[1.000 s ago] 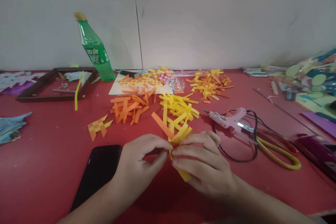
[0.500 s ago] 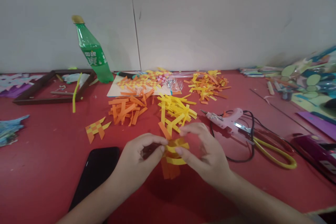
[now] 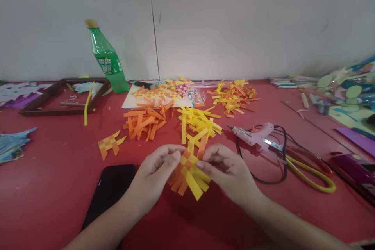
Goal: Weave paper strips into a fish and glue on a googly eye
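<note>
Between my two hands is a woven piece of orange and yellow paper strips (image 3: 187, 166), checkered at the top with loose strip ends fanning downward. My left hand (image 3: 159, 174) pinches its left edge between thumb and fingers. On the other side, my right hand (image 3: 230, 172) pinches the right edge, near an orange strip that sticks up. Just beyond lie a pile of yellow paper strips (image 3: 200, 121) and a pile of orange paper strips (image 3: 143, 123). A finished woven paper fish (image 3: 111, 143) rests to the left.
A black phone (image 3: 113, 187) lies by my left forearm. At right are a pink glue gun (image 3: 258, 134) with its cord, yellow-handled scissors (image 3: 313, 177) and a maroon stapler-like object (image 3: 353, 170). Behind stand a green bottle (image 3: 108, 62) and a dark wooden frame (image 3: 55, 113).
The woven piece has turned, so its checkered face and fanned strips now show more fully. My right fingers, spread apart before, have closed on its right edge.
</note>
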`<state>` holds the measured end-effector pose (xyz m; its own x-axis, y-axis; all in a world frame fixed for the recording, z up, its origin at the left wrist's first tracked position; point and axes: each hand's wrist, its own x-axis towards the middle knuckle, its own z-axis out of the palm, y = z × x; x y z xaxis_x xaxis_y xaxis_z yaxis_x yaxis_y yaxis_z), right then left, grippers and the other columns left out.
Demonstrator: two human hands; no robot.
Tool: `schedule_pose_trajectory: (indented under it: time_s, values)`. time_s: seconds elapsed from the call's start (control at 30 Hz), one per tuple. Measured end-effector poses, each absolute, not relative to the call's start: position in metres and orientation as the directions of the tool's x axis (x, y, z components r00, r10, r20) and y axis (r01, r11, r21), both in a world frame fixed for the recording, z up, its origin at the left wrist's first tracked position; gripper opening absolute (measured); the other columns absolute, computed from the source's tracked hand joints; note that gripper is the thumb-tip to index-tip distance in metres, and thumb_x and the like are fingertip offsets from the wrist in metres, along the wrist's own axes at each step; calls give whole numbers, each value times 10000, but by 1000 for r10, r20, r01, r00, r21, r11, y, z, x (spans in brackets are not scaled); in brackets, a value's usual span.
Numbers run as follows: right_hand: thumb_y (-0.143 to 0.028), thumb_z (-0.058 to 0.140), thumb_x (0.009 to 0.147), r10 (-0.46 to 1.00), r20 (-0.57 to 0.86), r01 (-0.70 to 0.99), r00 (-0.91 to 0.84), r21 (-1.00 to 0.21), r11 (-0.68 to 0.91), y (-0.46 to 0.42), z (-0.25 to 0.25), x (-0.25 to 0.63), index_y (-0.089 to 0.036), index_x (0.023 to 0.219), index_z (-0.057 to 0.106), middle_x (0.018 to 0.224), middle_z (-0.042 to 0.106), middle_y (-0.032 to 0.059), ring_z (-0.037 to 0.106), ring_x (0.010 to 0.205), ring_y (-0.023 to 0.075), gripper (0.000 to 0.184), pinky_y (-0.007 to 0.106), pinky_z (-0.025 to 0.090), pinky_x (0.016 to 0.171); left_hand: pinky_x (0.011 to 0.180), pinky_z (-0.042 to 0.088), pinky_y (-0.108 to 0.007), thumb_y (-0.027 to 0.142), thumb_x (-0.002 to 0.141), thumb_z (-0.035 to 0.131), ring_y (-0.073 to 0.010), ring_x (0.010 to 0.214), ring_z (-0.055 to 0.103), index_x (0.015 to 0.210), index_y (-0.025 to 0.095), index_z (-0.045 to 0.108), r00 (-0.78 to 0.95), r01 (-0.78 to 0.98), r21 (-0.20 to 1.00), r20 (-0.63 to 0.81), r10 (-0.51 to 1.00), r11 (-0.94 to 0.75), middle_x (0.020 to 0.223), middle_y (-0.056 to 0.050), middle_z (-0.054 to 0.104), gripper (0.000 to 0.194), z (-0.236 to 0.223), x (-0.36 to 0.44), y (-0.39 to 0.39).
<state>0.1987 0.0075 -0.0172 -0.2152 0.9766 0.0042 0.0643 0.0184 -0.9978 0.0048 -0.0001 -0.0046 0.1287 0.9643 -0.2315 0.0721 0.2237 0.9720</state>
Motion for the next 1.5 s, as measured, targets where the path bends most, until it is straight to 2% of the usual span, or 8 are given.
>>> schedule_pose_trajectory:
  time_s: [0.33,0.5,0.63,0.77,0.87,1.13,1.3,1.5]
  values:
    - [-319,652,863,955,197,259,-223,-932,253,4,-24,202,-211,818,565,751,613,-1,599,689,124,146,234,505,628,771,521,-274,289,813,701,-164,848,662,1061,232,668,213,3,991,-129,969,131,890,-16,684,256,-13,4,1]
    - [-246,638,877,909,384,365,-165,-832,418,8,-22,203,-224,883,603,784,629,6,626,708,133,42,241,536,652,744,513,-282,242,798,685,-152,790,648,1116,220,632,252,88,980,-195,948,178,875,-13,659,324,-10,6,0]
    - [-180,607,884,847,521,380,-104,-766,518,9,-15,205,-233,974,591,867,646,26,652,802,150,106,264,560,710,700,506,-278,227,778,684,-149,752,633,1121,210,614,251,122,974,-217,943,191,855,-11,652,351,-9,8,0]
    - [-150,616,819,625,737,426,-259,-494,758,2,-8,208,-226,980,588,913,623,54,615,944,217,180,395,546,848,751,515,-285,276,806,675,-153,809,638,1042,209,614,68,95,988,-132,989,125,912,-20,654,253,-10,5,4]
    - [-144,662,780,443,759,431,-476,-238,870,-5,-8,206,-234,928,624,887,628,37,592,935,217,177,427,509,912,796,521,-289,288,805,686,-159,853,650,1018,201,602,26,60,992,-113,993,111,898,-14,652,245,-8,3,6]
    - [-130,693,794,457,760,572,-462,-139,809,-4,-14,205,-286,932,702,935,619,28,518,946,212,208,394,464,875,759,516,-280,256,829,665,-144,803,655,978,215,534,109,80,986,-155,982,146,851,12,648,203,-11,6,3]
    - [-149,716,795,548,756,695,-357,-177,697,-2,-18,202,-268,947,711,947,633,50,511,989,249,193,439,435,863,700,503,-274,249,846,641,-152,789,645,1000,217,550,192,169,981,-124,974,91,861,-5,650,182,-8,8,-2]
    - [-171,695,820,603,700,678,-382,-232,698,0,-16,203,-274,928,704,900,724,-1,598,978,233,149,443,379,938,696,518,-246,172,857,590,-146,819,628,939,220,568,282,169,985,-14,959,-35,866,-8,616,97,-3,8,-4]
